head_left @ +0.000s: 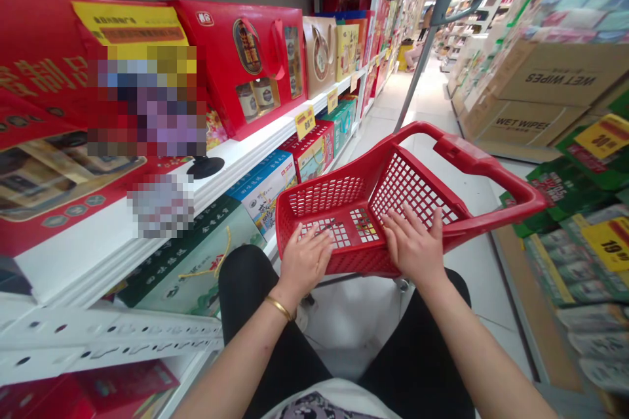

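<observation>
A red plastic shopping basket with latticed walls stands in front of my knees. Its loop-shaped handle rises on the right, and a small caster shows below. My left hand, below a gold bangle, lies over the near rim with its fingers stretched out. My right hand is spread over the same rim farther right, its thumb apart. Neither hand holds anything; whether the palms press on the rim is hidden. Inside the basket only its grid floor shows.
White shelving at the left carries red gift boxes, with green and blue boxes lower down. A grey pole rises behind the basket. Wet wipes cartons and packs line the aisle's right side; a tiled floor runs between.
</observation>
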{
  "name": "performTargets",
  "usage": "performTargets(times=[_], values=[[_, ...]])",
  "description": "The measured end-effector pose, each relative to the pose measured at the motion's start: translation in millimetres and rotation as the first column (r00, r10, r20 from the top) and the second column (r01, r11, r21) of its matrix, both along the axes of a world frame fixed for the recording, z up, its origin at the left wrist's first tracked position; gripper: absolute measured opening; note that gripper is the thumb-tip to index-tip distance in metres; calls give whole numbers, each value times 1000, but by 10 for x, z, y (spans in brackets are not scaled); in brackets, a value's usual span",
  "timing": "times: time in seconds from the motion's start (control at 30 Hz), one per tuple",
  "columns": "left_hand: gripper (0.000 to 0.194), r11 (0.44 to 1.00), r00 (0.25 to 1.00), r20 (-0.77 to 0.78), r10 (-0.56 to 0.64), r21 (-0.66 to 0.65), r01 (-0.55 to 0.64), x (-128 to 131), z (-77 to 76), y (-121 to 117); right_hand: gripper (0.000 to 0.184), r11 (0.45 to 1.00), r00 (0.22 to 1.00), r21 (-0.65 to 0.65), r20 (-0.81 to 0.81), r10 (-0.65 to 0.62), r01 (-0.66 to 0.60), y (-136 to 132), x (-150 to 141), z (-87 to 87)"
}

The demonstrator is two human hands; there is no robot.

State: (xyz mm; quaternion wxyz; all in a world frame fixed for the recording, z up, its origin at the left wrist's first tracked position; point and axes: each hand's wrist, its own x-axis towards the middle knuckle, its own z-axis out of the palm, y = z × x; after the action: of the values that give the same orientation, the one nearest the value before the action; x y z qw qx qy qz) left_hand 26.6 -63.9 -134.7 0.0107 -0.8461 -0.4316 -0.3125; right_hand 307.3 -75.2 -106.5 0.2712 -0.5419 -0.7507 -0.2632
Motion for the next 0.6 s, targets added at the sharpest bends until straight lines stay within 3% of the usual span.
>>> performTargets(times=[0.13,0.2,0.33,0.47,0.53,0.6], values=[[30,1000,1000,12,-9,6,9,13,-5,-1,27,988,994,116,-13,-105,106,62,531,89],[30,1000,1000,22,-9,5,9,37,-3,-7,26,980,990,137,-30,-139,141,83,652,107],[29,1000,1000,26,-3,-1,3,55,-10,-11,25,990,993,91,-60,-100,105,53,352,33],[29,1000,1000,17,0,9,0,-8,-43,21,24,997,997,-9,-4,80,-80,-6,-145,-60],[29,1000,1000,17,-4,27,3,-51,-54,38,24,993,993,-12,30,118,-117,-9,-179,-46],[28,999,1000,18,-10,41,10,-83,-55,44,24,995,994,18,56,97,-98,-2,-16,11]])
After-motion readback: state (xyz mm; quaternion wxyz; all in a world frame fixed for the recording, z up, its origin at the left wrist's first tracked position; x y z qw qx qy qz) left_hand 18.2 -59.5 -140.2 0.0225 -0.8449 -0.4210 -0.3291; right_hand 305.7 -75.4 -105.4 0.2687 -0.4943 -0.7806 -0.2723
